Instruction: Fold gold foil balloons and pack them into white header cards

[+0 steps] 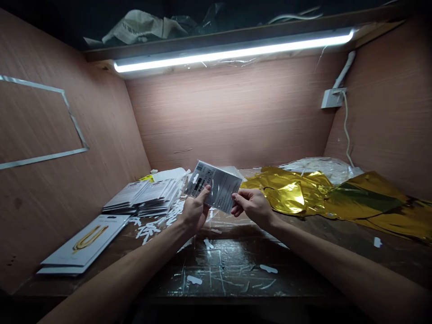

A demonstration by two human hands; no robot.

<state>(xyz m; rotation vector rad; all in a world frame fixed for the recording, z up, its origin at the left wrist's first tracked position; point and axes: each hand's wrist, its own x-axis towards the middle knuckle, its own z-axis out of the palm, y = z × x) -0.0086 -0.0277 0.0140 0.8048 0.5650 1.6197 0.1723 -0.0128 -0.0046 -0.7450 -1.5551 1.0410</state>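
Observation:
A flat package (pixel 221 186) in clear plastic, with printed text and a barcode, is held up over the middle of the table. My left hand (pixel 196 209) grips its lower left edge, thumb on the printed face. At the lower right corner, the fingers of my right hand (pixel 251 204) pinch the package edge. Stacked printed cards (pixel 155 195) lie at the left, and nearer sit white packages (pixel 89 240) showing a gold U-shaped picture. Gold foil pieces (pixel 293 193) spread to the right of my right hand.
White paper tabs (pixel 146 230) are scattered on the dark table (pixel 232 261). Clear plastic bags (pixel 324 166) lie at the back right. Wooden walls (pixel 229 112) enclose the table, with a lit tube (pixel 236 51) overhead and a cable (pixel 347 130) on the right.

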